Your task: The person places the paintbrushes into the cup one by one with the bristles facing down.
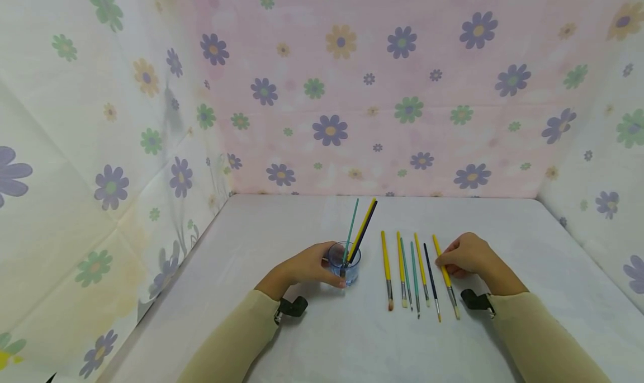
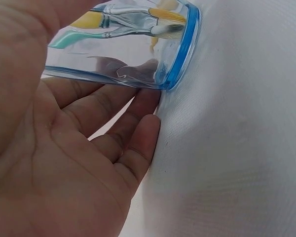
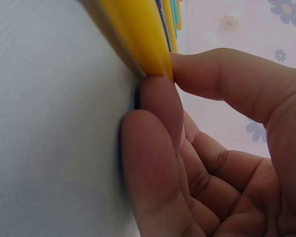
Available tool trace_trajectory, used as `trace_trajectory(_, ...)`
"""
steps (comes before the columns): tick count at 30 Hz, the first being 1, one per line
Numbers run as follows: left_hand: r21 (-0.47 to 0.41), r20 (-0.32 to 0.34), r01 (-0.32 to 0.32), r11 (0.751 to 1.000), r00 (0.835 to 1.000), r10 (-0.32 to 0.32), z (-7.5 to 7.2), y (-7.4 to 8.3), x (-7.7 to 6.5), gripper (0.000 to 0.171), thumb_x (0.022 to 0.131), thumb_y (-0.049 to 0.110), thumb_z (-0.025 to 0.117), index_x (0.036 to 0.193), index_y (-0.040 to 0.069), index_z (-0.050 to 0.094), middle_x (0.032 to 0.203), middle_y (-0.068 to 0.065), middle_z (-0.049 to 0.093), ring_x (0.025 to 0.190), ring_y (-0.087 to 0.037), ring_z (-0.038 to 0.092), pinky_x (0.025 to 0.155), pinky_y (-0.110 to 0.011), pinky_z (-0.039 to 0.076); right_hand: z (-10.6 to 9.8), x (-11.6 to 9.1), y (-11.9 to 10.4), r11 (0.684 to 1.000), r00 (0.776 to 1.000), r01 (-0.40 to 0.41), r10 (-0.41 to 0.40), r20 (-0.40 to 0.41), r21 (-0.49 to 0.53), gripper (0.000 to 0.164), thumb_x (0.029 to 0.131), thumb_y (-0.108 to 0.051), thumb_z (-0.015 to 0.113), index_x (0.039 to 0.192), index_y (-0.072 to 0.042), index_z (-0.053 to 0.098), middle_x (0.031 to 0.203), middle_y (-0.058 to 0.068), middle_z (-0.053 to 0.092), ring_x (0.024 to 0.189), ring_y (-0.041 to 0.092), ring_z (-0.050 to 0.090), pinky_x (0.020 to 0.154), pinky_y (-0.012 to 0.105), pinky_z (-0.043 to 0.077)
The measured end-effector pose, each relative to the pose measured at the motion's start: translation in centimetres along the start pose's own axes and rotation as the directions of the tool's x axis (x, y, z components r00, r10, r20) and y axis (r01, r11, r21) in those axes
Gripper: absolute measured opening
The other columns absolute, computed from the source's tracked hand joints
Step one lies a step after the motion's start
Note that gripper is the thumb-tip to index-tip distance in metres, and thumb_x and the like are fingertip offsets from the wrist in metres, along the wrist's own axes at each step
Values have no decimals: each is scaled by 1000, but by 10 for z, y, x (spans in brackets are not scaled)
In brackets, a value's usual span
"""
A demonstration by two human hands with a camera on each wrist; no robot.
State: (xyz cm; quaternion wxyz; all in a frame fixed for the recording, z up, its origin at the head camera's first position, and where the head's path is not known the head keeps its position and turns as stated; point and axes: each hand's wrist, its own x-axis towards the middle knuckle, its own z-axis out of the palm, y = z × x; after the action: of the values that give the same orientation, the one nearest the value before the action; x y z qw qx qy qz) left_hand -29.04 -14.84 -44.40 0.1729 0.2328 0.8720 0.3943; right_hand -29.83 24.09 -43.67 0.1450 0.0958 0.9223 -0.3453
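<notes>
My left hand (image 1: 308, 264) holds a clear glass (image 1: 350, 272) with a blue base (image 2: 186, 44), thumb on the near side and fingers curved round the far side. Three paintbrushes lean in it, bristles down: one teal (image 1: 351, 226), one yellow (image 1: 366, 218) and one dark (image 1: 369, 218). On the right, my right hand (image 1: 468, 254) pinches the handle of a thick yellow paintbrush (image 1: 446, 278) between thumb and fingers. That brush is the rightmost of a row on the table, its pale bristles pointing towards me. In the right wrist view the fingertips (image 3: 150, 148) lie against the tabletop.
Several more brushes lie side by side between the hands, among them a yellow one (image 1: 386, 260) at the left end, a teal one (image 1: 415, 271) and a dark one (image 1: 431, 271). The white table (image 1: 352, 344) is enclosed by flowered cloth walls (image 1: 372, 165) at back and sides.
</notes>
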Motion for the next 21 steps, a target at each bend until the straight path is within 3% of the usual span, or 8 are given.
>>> trace_trajectory(12, 4, -9, 25, 1000, 1000, -25, 0, 1, -1, 82, 60, 44, 89, 130, 31, 49, 118, 11, 56, 107, -15, 51, 94, -38, 44, -2, 5, 2, 1000, 1000, -4, 3, 14, 31, 46, 71, -33, 82, 99, 0, 63, 75, 8, 67, 63, 18, 64, 59, 29, 55)
trace_trajectory(21, -4, 8, -20, 1000, 1000, 20, -1, -2, 1, 76, 62, 41, 88, 127, 30, 50, 116, 11, 58, 106, -13, 53, 94, -36, 44, -8, -1, -5, 999, 1000, 13, -13, 8, 36, 46, 76, -34, 78, 102, 0, 64, 80, 10, 65, 66, 19, 63, 62, 29, 55)
